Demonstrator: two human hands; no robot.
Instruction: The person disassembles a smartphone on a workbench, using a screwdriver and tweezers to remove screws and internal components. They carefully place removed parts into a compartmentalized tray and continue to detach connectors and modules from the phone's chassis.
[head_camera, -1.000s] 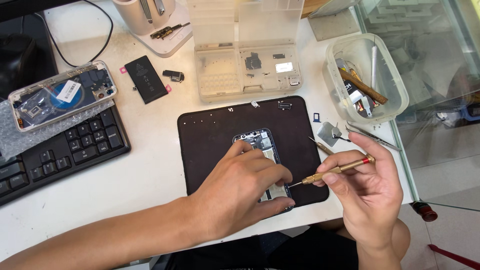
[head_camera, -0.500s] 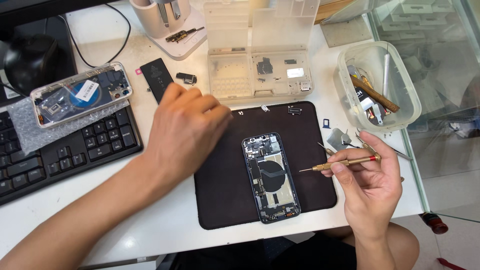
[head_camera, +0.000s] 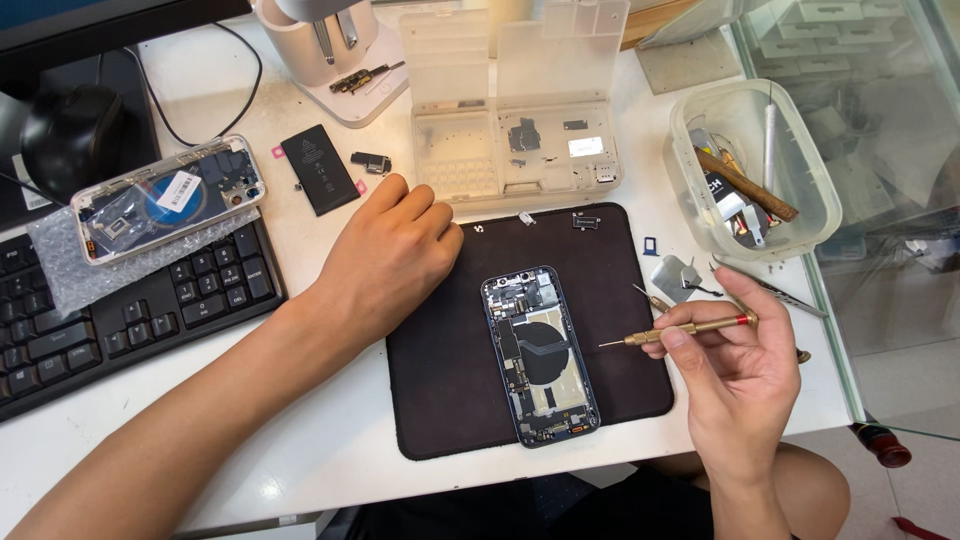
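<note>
Lying opened phone (head_camera: 541, 355), parts bare | right hand (head_camera: 737, 375) pinching screwdriver (head_camera: 690, 328) | left hand (head_camera: 392, 253) loose, empty

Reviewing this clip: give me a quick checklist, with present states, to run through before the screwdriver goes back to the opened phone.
1. Opened phone lies flat on the black mat: ok.
2. Right hand grips the screwdriver, tip pointing at the phone: ok.
3. Tip seated on a screw: not ok, it is off to the phone's right.
4. Left hand steadies the phone: not ok, it rests at the mat's upper left corner.
5. Parts organiser box open: ok.
6. Screw on the tip: cannot tell.
</note>
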